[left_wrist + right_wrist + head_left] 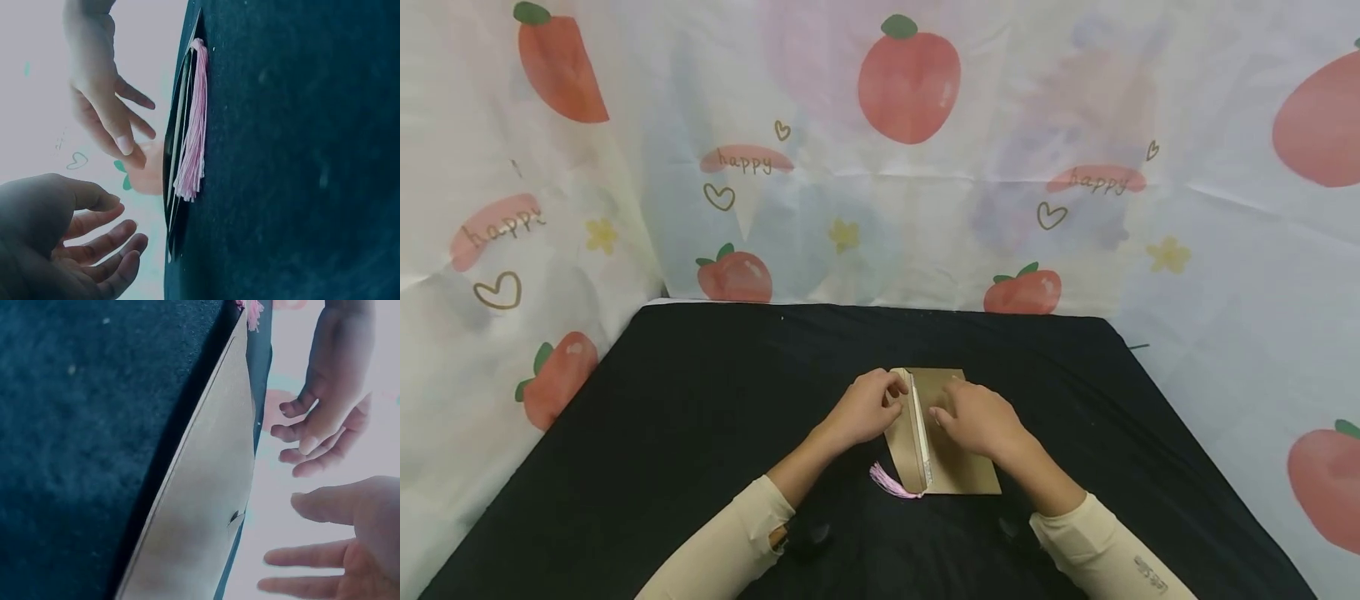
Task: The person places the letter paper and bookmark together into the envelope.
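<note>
A flat tan folded cover (962, 468), like a thin card folder or booklet, lies on the black cloth. A narrow pale strip (921, 425) runs along its crease; what this strip is I cannot tell. From the near end trails a pink tassel (895, 483), seen closer in the left wrist view as a bundle of threads (194, 131). My left hand (868, 408) hovers at the cover's left panel, fingers loosely bent and holding nothing. Above the right panel is my right hand (981, 417), fingers spread and apart from the card in the right wrist view.
Black cloth (737, 375) covers the table. Behind and at the sides hangs a pale curtain (925, 217) printed with red fruit, hearts and words. Cream sleeves (730, 537) cover both forearms.
</note>
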The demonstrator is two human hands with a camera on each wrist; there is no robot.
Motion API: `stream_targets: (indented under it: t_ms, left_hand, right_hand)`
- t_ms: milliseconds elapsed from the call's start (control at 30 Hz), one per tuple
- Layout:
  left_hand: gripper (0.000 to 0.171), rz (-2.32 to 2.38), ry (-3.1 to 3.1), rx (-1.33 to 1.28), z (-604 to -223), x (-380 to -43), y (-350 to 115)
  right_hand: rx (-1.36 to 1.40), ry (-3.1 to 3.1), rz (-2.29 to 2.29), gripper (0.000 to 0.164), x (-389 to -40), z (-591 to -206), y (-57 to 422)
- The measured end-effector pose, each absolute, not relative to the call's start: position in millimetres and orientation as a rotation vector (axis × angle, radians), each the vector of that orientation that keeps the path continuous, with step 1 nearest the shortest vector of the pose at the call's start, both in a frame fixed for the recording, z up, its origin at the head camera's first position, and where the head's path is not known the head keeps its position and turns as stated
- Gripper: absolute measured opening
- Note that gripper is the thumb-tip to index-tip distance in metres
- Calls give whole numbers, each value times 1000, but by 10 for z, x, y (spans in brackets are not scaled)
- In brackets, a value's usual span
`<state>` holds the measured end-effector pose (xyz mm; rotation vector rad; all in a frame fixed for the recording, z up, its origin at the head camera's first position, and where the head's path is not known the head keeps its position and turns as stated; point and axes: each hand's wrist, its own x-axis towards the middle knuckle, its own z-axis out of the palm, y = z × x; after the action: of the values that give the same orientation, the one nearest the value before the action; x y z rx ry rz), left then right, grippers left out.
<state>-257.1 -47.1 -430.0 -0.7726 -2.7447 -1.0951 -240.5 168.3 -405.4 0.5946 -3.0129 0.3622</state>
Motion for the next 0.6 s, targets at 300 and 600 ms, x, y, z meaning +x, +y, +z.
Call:
stream_targets:
  t_ms: [300,600]
  left_hand:
    - [24,-1057,-2772,-772,-4151,-2647,-596]
    - [43,-948,-2900,-672,-4174,-2445,-1126]
  right_hand:
    - [817,-2798,487,44,-2440,-3968,1678]
    - [831,-2739,533,39,-2453,-3902,1718]
